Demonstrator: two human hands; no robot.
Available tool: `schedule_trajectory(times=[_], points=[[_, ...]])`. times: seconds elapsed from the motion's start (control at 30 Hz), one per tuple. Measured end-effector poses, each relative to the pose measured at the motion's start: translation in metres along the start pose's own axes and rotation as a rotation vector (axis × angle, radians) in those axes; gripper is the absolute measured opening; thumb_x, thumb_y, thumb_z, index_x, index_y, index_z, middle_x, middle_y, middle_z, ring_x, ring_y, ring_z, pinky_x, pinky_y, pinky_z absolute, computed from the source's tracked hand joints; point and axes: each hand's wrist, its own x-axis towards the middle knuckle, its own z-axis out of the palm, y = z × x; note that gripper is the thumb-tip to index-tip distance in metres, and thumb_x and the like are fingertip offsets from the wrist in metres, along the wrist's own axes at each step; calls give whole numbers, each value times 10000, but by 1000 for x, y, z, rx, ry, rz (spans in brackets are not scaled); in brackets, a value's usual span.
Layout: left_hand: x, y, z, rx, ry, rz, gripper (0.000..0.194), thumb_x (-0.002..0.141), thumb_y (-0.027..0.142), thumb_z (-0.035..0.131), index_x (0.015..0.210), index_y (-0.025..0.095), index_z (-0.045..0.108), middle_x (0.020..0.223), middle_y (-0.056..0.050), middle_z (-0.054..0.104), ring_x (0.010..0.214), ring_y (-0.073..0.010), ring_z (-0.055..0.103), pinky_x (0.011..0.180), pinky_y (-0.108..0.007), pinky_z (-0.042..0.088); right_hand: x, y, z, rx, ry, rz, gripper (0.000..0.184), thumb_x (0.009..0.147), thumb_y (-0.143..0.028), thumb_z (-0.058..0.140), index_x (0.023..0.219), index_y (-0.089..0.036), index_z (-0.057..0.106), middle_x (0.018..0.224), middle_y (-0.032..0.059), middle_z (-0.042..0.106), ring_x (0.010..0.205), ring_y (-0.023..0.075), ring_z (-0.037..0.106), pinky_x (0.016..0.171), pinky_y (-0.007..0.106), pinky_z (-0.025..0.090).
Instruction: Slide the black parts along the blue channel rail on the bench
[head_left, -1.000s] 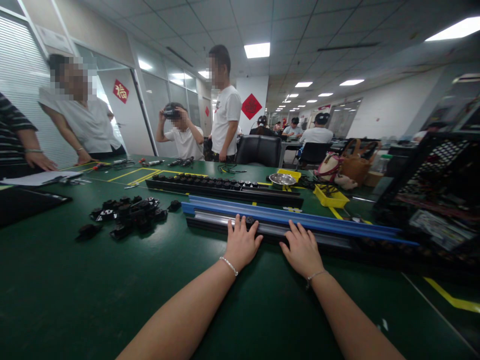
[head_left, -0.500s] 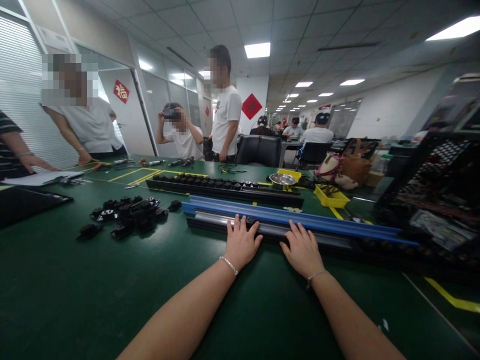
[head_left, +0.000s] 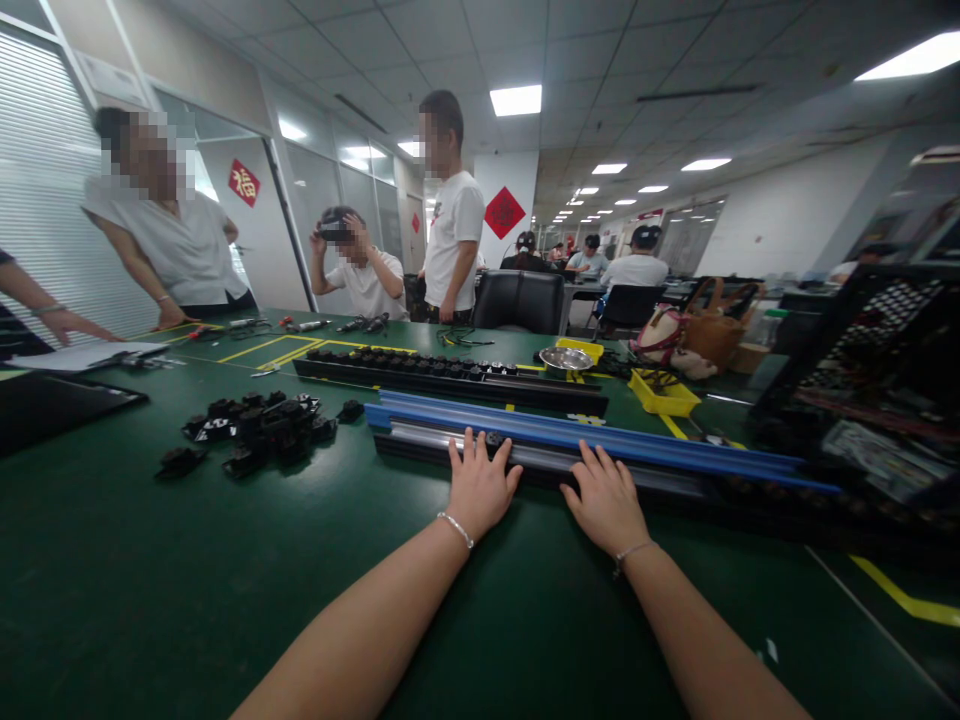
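A long black channel with a shiny inner face [head_left: 420, 441] lies across the table in front of me, with a blue rail [head_left: 637, 445] running along its far side. My left hand [head_left: 480, 488] rests on the channel, its fingers spread. By its index finger sits a small black part [head_left: 494, 440] in the channel; whether the finger presses on it I cannot tell. Further right, my right hand [head_left: 609, 500] lies on the same channel with fingers stretched out, holding nothing.
Loose black parts [head_left: 277, 432] are piled to the left on the green table [head_left: 300, 590]. Beyond is another channel [head_left: 540, 391] with a row of black parts. A metal bowl [head_left: 566, 358] and a yellow tray [head_left: 664, 393] stand behind. Several people are around the room.
My left hand has shifted slightly left along the channel, and the small black part has moved left too. My right hand has stayed in place.
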Motion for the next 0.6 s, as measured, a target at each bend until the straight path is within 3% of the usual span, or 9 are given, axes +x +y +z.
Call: schedule_trajectory(times=[0.6], points=[[1, -5, -4, 12, -17, -46, 516, 894, 530, 281, 1329, 316, 455, 1376, -121, 455, 1348, -341, 230, 1057, -594, 128, 0, 0, -2, 22, -35, 13, 265, 841, -348, 432, 950, -177, 602, 1436, 101, 374, 1323, 291, 292, 1039, 476, 237]])
